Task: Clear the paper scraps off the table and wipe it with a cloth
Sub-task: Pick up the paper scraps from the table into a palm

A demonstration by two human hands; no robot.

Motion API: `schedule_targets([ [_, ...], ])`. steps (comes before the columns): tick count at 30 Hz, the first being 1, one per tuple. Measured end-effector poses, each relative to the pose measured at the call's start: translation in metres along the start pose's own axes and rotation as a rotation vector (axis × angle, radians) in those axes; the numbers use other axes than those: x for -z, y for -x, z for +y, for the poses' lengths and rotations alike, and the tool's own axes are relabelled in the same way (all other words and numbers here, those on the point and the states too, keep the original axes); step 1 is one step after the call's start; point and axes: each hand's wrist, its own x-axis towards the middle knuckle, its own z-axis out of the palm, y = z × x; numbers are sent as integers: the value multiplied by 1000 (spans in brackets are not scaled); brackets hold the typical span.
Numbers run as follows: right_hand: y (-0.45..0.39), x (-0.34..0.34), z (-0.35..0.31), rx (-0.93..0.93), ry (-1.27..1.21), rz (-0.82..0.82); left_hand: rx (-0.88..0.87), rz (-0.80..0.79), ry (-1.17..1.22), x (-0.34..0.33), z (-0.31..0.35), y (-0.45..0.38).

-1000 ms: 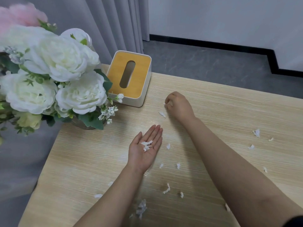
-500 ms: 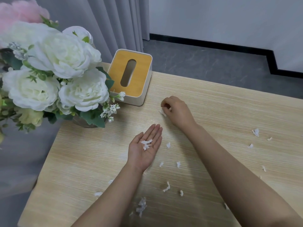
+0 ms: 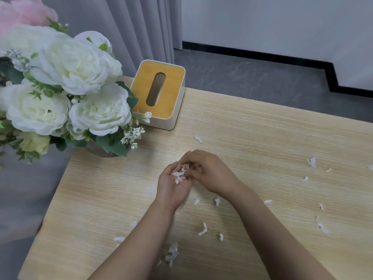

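Note:
My left hand (image 3: 173,188) is cupped palm up over the middle of the light wooden table (image 3: 262,128), holding a small pile of white paper scraps (image 3: 180,174). My right hand (image 3: 212,172) rests against it, with its fingertips over the left palm at the pile. Whether a scrap is still pinched in those fingertips is hidden. Several loose scraps lie on the table: one far scrap (image 3: 198,139) near the tissue box, a few close scraps (image 3: 202,231) below my hands, a clump (image 3: 172,253) by my left forearm, and others at the right (image 3: 312,162). No cloth is in view.
A white tissue box with a wooden lid (image 3: 159,96) stands at the table's far left. A vase of white and pink flowers (image 3: 66,87) overhangs the left corner. Grey curtain and grey floor lie beyond the table's edges.
My right hand drew back from near the tissue box to my left palm. The pile in the left palm looks bigger. One scrap still lies near the box.

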Motion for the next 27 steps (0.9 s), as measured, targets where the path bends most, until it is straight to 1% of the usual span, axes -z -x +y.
schedule_targets([
  [3, -5, 14, 6, -58, -25, 135, 4, -33, -26, 1, 3, -1],
  [5, -13, 23, 17, -113, 5, 243, 25, -38, -69, 3, 6, -1],
  [7, -24, 28, 31, -175, 58, 306, 26, -33, -80, 5, 8, -3],
  [9, -38, 27, 42, -220, 113, 309, 19, -31, -70, 6, 9, -3],
  [11, -51, 20, 48, -238, 158, 276, 10, -41, -59, 6, 9, -1],
  [15, -65, 2, 55, -211, 306, 231, -4, -59, -75, 4, 13, 3],
  [19, -68, -4, 58, -211, 350, 231, -26, -47, -53, 5, 18, 7],
  [23, -59, 2, 50, -237, 249, 250, -31, -35, -40, 11, 19, 11],
  [27, -30, 4, 17, -145, 52, 322, -45, 4, -57, 18, 16, 18],
])
